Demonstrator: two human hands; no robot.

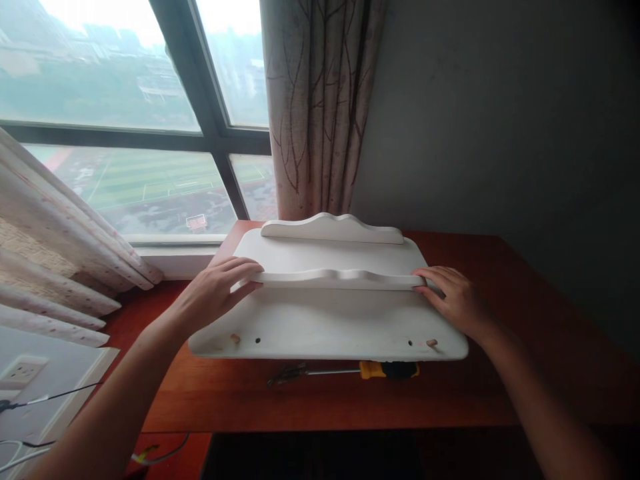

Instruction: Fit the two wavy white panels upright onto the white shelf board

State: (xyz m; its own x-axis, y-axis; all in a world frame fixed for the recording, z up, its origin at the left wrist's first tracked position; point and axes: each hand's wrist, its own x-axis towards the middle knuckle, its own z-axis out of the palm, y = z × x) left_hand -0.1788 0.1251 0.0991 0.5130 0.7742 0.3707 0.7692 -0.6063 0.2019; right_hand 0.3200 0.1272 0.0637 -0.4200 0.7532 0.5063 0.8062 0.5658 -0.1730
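Observation:
A white wavy-edged board (330,280) spans the space between my two hands. My left hand (217,287) pinches its left end between thumb and fingers, and my right hand (453,293) grips the right end the same way. Beneath it lies a white panel (330,327) with rounded corners. Near the panel's front edge are two dark holes and two wooden dowels, the left dowel (235,339) and the right dowel (432,343). A second wavy white board (333,228) stands along the panel's far side. Whether the held board touches the panel is hard to see.
A screwdriver (385,370) with a yellow and black handle lies on the reddish wooden desk (320,410) at the panel's front edge, beside a dark metal tool. Curtains (320,107) and a window are behind; a wall socket (24,371) and cables are at left.

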